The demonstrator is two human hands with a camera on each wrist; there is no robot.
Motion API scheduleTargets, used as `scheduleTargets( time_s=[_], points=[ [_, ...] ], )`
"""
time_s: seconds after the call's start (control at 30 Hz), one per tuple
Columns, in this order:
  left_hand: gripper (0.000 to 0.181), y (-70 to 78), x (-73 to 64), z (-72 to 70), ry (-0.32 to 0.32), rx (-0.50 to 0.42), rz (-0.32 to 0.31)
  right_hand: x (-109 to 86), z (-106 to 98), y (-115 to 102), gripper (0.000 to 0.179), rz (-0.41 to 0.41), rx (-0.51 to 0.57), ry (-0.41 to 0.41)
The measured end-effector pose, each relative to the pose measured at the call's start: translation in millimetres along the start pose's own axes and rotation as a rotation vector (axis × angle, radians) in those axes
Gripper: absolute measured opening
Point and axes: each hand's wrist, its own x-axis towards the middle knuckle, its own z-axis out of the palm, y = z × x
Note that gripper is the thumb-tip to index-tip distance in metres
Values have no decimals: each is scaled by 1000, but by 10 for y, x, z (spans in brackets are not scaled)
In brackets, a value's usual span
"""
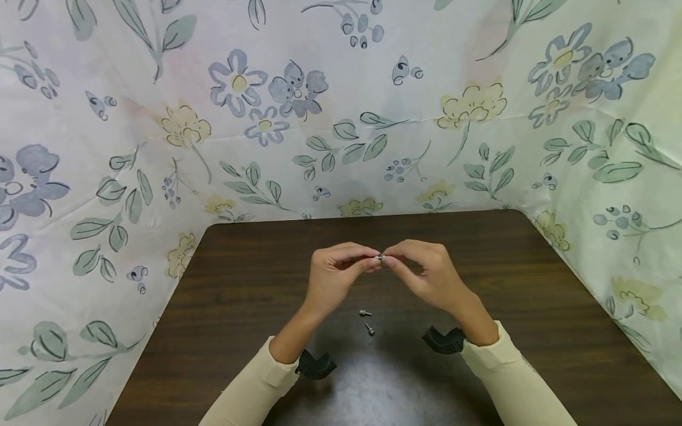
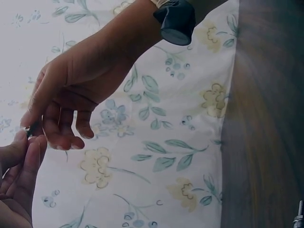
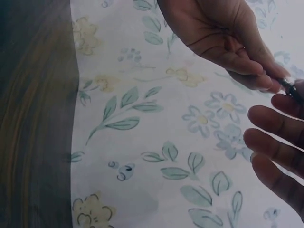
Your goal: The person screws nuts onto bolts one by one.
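Observation:
Both hands meet above the middle of the table, fingertip to fingertip, around a small metal bolt (image 3: 290,89). My left hand (image 1: 331,275) pinches one end of it between thumb and fingers. From the other side my right hand (image 1: 428,275) pinches it with thumb and index finger, while its other fingers (image 3: 273,121) spread away in the right wrist view. Fingertips cover much of the bolt. Nearer to me on the table lie two more small bolts, one bolt (image 1: 364,313) pointing sideways and another bolt (image 1: 370,329) lying at a slant, each with a thicker end.
The dark wooden table (image 1: 240,307) reaches back to a floral cloth (image 1: 341,118) that hangs behind it and along both sides. A black wrist mount sits on each forearm, the left mount (image 1: 316,365) and the right mount (image 1: 444,341), both low over the table.

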Motion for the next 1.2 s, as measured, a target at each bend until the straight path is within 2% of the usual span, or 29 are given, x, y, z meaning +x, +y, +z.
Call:
scheduleTargets(
  time_s=[0.3, 0.47, 0.73, 0.87, 1.03, 1.2],
  points=[
    [11, 3, 1, 17, 0, 0, -7, -2, -12, -5, 28, 17, -45, -5],
    [11, 5, 9, 1, 22, 13, -8, 8, -39, -23, 28, 31, -27, -12],
    [11, 21, 6, -8, 13, -8, -12, 23, -30, -33, 11, 8, 29, -29],
    [12, 21, 4, -11, 7, -2, -4, 16, -15, -26, 9, 13, 17, -32],
    [11, 17, 11, -20, 8, 10, -2, 1, -29, -24, 21, 53, -10, -34],
    [11, 11, 17, -37, 18, 34, -16, -14, -44, -25, 12, 106, 13, -48]
  ],
)
